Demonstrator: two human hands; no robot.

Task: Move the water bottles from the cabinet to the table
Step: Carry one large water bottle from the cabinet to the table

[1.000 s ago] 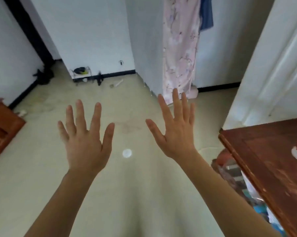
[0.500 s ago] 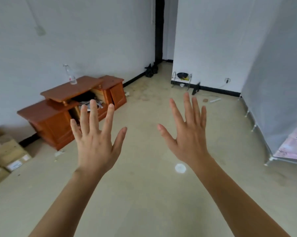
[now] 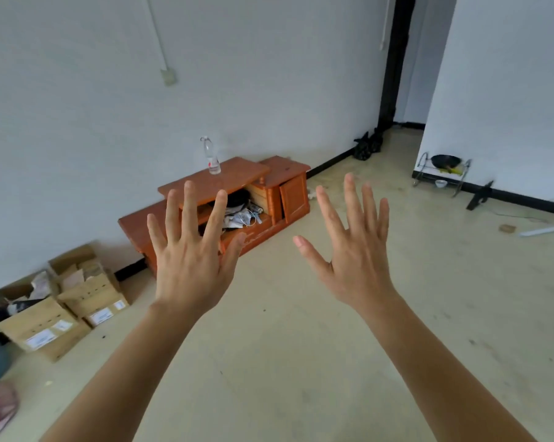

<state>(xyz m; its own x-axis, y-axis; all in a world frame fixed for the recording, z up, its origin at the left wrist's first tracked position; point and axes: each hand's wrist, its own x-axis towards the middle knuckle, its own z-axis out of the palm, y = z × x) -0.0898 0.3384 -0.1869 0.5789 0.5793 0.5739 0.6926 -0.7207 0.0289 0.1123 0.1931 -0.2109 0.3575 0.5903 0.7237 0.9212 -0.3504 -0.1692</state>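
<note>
Left fingers (image 3: 191,212): straight and spread wide, released, grasping nothing.
Right fingers (image 3: 352,202): straight and fanned out, thumb out to the side, grasping nothing.
Left hand (image 3: 189,269): raised with its back to the camera. It covers part of the cabinet's left half in the view and touches nothing.
Right hand (image 3: 355,263): raised beside the left hand at about the same height, over bare floor, apart from the left hand.
Water bottle (image 3: 212,156): clear with a red label, upright on the cabinet's raised top near the wall, well apart from both hands.
Cabinet (image 3: 288,169): low, orange-brown wood, against the white wall, with a small door at its right end.
Clutter (image 3: 240,215): papers and white cables lie in the cabinet's open middle compartment.
Cardboard boxes (image 3: 46,323): open, on the floor left of the cabinet by the wall.
Wire rack (image 3: 441,173): against the far right wall, holding a dark wok.
Floor (image 3: 301,346): pale, scuffed.
</note>
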